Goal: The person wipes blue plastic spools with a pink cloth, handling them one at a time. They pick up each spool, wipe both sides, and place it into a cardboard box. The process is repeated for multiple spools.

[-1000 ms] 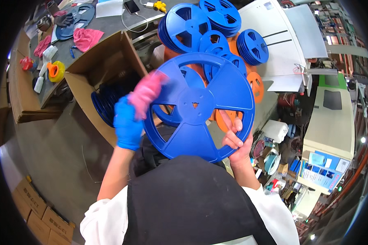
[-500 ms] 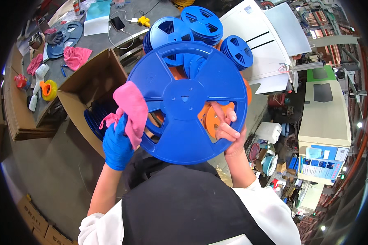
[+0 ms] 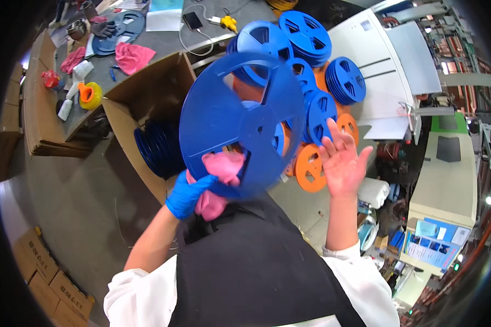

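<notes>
A large blue plastic reel point(image 3: 218, 120) with cut-out windows hangs in front of me, tilted and slightly blurred. My left hand point(image 3: 190, 195), in a blue glove, grips its lower left rim with a pink cloth point(image 3: 223, 166) bunched between the fingers and the reel. Bare and apart from the reel, my right hand point(image 3: 343, 163) is raised to its right with the palm up and fingers spread. Beyond it lie stacks of smaller blue reels point(image 3: 320, 111) and an orange reel point(image 3: 311, 169).
An open cardboard box point(image 3: 123, 141) with dark blue reels point(image 3: 155, 150) inside stands at left. Behind it, a grey workbench point(image 3: 166, 43) bears a phone point(image 3: 192, 21), pink cloths point(image 3: 133, 57) and a yellow bottle point(image 3: 91, 96). Flat cartons point(image 3: 49, 294) sit lower left.
My right hand has let go of the reel and moved away to the right. The left hand now holds the rim through the cloth. The reel has turned and tilted, and the view has shifted.
</notes>
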`<state>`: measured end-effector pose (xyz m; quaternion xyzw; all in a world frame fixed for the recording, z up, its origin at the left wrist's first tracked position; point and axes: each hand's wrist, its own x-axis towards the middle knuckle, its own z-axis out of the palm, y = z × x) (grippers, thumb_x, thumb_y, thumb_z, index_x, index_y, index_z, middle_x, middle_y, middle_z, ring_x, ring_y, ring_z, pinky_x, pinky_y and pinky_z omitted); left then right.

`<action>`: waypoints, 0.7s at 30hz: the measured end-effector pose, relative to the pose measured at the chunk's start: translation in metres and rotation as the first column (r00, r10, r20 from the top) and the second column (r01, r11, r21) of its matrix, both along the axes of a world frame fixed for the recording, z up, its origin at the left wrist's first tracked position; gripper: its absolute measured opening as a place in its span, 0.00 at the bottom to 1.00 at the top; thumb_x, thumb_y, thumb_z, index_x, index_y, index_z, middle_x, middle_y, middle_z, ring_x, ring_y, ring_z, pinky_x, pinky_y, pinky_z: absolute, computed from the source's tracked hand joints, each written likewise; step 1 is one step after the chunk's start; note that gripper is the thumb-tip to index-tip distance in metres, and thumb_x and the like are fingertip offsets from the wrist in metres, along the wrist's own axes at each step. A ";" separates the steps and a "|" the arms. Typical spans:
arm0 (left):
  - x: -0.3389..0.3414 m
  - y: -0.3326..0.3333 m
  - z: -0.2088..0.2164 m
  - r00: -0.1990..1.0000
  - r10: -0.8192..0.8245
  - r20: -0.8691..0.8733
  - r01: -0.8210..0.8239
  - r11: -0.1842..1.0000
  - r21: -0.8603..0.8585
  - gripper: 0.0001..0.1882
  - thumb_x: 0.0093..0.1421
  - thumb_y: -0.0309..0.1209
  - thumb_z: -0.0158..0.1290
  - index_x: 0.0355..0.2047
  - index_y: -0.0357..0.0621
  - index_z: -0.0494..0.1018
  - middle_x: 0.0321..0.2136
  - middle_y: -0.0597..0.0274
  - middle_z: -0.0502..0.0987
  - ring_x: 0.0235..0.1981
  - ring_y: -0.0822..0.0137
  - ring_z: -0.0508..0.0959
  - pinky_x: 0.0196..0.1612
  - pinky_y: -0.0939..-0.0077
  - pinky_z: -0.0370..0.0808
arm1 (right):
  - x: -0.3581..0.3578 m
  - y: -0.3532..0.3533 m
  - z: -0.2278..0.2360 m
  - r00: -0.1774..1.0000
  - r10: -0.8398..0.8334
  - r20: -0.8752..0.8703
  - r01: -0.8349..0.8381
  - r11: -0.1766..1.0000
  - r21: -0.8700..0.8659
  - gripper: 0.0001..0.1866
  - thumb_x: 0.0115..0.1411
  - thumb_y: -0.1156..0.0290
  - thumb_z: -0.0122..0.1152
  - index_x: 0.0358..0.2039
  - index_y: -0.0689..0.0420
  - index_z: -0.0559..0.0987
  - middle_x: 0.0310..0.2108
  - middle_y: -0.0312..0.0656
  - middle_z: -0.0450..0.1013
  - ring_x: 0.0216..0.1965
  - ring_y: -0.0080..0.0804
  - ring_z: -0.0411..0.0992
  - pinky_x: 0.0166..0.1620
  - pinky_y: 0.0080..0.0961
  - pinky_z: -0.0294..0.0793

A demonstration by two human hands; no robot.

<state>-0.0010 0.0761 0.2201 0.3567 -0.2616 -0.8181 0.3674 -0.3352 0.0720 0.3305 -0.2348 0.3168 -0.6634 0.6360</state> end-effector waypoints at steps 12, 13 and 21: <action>0.028 0.021 -0.015 0.877 0.104 -0.468 0.051 0.951 0.306 0.30 0.56 0.29 0.58 0.58 0.40 0.61 0.51 0.47 0.72 0.51 0.52 0.74 0.55 0.57 0.73 | -0.002 0.019 -0.043 0.912 -0.278 -0.303 0.373 0.869 0.325 0.22 0.69 0.50 0.37 0.41 0.56 0.72 0.52 0.46 0.70 0.49 0.38 0.71 0.52 0.35 0.72; 0.032 0.021 -0.023 0.891 0.097 -0.443 0.054 0.948 0.315 0.30 0.56 0.29 0.58 0.58 0.40 0.61 0.51 0.48 0.72 0.51 0.52 0.74 0.55 0.58 0.72 | 0.000 0.017 -0.044 0.921 -0.257 -0.293 0.348 0.882 0.318 0.22 0.69 0.50 0.37 0.41 0.56 0.72 0.52 0.45 0.70 0.49 0.37 0.71 0.53 0.35 0.71; 0.040 0.018 -0.023 0.930 0.050 -0.363 0.052 0.962 0.268 0.35 0.53 0.32 0.60 0.59 0.36 0.59 0.53 0.45 0.70 0.53 0.50 0.72 0.57 0.56 0.69 | 0.001 0.012 -0.052 0.916 -0.215 -0.339 0.348 0.846 0.404 0.22 0.69 0.51 0.36 0.41 0.56 0.71 0.50 0.42 0.71 0.47 0.32 0.71 0.51 0.33 0.72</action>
